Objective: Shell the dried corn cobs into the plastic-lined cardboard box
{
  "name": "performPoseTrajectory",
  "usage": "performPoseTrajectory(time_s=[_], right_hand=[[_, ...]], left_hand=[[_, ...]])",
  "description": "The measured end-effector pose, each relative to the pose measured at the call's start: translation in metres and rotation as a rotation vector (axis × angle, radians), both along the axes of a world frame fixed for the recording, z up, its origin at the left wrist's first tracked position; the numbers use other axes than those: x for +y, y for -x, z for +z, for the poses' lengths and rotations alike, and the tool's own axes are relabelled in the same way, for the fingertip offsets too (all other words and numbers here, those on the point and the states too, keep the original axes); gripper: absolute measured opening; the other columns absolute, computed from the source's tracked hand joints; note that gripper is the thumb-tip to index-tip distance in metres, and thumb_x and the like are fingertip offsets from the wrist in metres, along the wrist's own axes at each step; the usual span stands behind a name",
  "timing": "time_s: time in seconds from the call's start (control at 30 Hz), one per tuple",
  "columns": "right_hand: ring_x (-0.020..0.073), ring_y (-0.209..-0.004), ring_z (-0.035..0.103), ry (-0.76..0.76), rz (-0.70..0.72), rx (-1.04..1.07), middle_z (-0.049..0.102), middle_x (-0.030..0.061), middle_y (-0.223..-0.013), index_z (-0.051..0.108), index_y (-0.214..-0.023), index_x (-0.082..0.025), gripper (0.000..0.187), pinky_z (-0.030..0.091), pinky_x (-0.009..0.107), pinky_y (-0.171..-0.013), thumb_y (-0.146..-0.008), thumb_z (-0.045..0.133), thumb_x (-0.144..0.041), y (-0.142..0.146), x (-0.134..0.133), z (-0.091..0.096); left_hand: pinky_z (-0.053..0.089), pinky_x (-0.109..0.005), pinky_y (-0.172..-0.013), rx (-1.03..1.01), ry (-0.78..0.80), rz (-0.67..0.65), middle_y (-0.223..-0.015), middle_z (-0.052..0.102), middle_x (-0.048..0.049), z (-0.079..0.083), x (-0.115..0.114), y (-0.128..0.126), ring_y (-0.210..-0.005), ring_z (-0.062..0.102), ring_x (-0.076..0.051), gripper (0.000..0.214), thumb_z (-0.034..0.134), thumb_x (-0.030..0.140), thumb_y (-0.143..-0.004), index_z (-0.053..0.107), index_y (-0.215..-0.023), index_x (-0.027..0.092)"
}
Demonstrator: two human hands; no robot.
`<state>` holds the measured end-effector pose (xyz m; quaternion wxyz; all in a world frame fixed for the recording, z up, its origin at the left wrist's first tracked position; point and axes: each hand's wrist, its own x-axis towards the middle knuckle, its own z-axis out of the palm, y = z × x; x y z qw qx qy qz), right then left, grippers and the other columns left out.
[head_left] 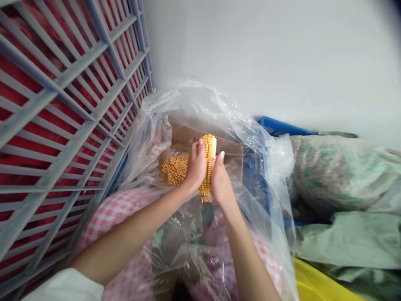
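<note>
Between my two hands stands a yellow corn cob, nearly upright, with a pale stripe bare of kernels along its right side. My left hand is closed around the cob's left side, thumb near the top. From the right, my right hand presses against the cob with its thumb pointing up; its other fingers are mostly hidden behind the cob. Below and to the left lies a pile of loose corn kernels in a clear plastic bag. Brown cardboard shows behind the cob.
A grey slatted crate with red contents rises at the left. White wall stands behind. On the right are a blue basket, a stuffed woven sack, green cloth and something yellow. Pink checked clothing covers my legs.
</note>
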<state>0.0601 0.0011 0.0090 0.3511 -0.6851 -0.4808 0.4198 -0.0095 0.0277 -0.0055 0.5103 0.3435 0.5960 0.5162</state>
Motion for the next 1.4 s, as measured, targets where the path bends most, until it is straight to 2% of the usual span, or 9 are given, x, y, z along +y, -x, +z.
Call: performPoseTrajectory(time_s=[0.1,0.27,0.5,0.77,0.9,1.03,1.17,1.27,1.4], right_hand=[[0.0252,-0.084,0.059,0.028,0.0,-0.156,0.066,0.0129,-0.089,0.06,-0.09,-0.018,0.062,0.037,0.032,-0.07,-0.08,0.02,-0.064,0.007,-0.004,-0.001],[0.0234,-0.071,0.057,-0.028,0.006,-0.221,0.066,0.0124,-0.081,0.062,-0.075,-0.019,0.064,0.035,0.031,-0.063,-0.085,0.012,-0.057,0.011,0.003,-0.005],[0.0198,-0.055,0.05,-0.037,-0.053,-0.193,0.063,0.0098,-0.063,0.053,-0.055,-0.02,0.059,0.029,0.029,-0.054,-0.083,0.017,-0.058,0.008,0.005,-0.014],[0.0171,-0.05,0.047,0.033,-0.116,-0.167,0.059,0.007,-0.056,0.045,-0.052,-0.02,0.059,0.028,0.027,-0.049,-0.083,0.016,-0.06,-0.001,0.006,-0.025],[0.017,-0.057,0.053,0.032,-0.058,-0.074,0.064,0.0072,-0.067,0.054,-0.061,-0.019,0.06,0.034,0.027,-0.054,-0.082,0.016,-0.061,-0.003,0.008,-0.016],[0.0181,-0.067,0.055,0.022,-0.01,-0.059,0.065,0.0076,-0.073,0.058,-0.067,-0.018,0.061,0.037,0.028,-0.062,-0.082,0.017,-0.061,-0.005,0.005,-0.003],[0.0172,-0.064,0.053,0.013,-0.065,-0.036,0.064,0.0071,-0.073,0.057,-0.068,-0.018,0.059,0.036,0.027,-0.058,-0.082,0.019,-0.061,-0.006,0.0,-0.002],[0.0158,-0.059,0.051,0.003,-0.087,0.015,0.063,0.0055,-0.069,0.057,-0.071,-0.017,0.058,0.034,0.026,-0.055,-0.083,0.02,-0.059,-0.005,-0.003,-0.007],[0.014,-0.059,0.051,-0.099,-0.17,0.117,0.063,0.0046,-0.07,0.057,-0.07,-0.016,0.058,0.037,0.025,-0.058,-0.084,0.019,-0.057,-0.004,-0.002,-0.009]], left_hand=[[0.039,-0.033,-0.09,0.068,-0.046,0.009,-0.108,0.056,-0.01,-0.005,-0.002,-0.002,-0.102,0.051,-0.017,0.036,0.025,0.043,-0.088,0.049,-0.096,0.018],[0.035,-0.033,-0.096,0.097,-0.03,0.051,-0.112,0.054,-0.0107,-0.01,0.002,0.001,-0.107,0.049,-0.016,0.038,0.023,0.044,-0.088,0.048,-0.1,0.019],[0.038,-0.033,-0.091,0.084,-0.028,0.05,-0.109,0.055,-0.0105,-0.02,0.006,0.002,-0.103,0.05,-0.017,0.037,0.024,0.046,-0.087,0.048,-0.095,0.02],[0.04,-0.033,-0.088,0.134,-0.045,0.022,-0.103,0.056,-0.0102,-0.03,0.007,-0.005,-0.1,0.052,-0.016,0.037,0.023,0.045,-0.087,0.047,-0.094,0.019],[0.043,-0.03,-0.083,0.023,-0.021,0.024,-0.1,0.058,-0.0093,-0.025,0.012,-0.006,-0.093,0.055,-0.015,0.038,0.026,0.048,-0.086,0.049,-0.093,0.019],[0.046,-0.027,-0.072,-0.124,-0.039,-0.051,-0.089,0.061,-0.0064,-0.017,0.015,-0.005,-0.084,0.058,-0.015,0.045,0.029,0.056,-0.082,0.053,-0.089,0.019],[0.046,-0.025,-0.063,-0.207,-0.066,-0.136,-0.08,0.06,-0.0028,-0.01,0.011,-0.005,-0.073,0.058,-0.014,0.04,0.047,0.057,-0.074,0.055,-0.085,0.019],[0.046,-0.024,-0.059,-0.244,-0.073,-0.129,-0.076,0.059,-0.0015,-0.005,0.007,-0.005,-0.067,0.057,-0.013,0.037,0.056,0.053,-0.07,0.054,-0.084,0.019],[0.046,-0.026,-0.053,-0.355,0.009,-0.188,-0.067,0.058,-0.0029,0.001,0.009,-0.002,-0.061,0.058,-0.014,0.042,0.047,0.058,-0.073,0.054,-0.082,0.018]])
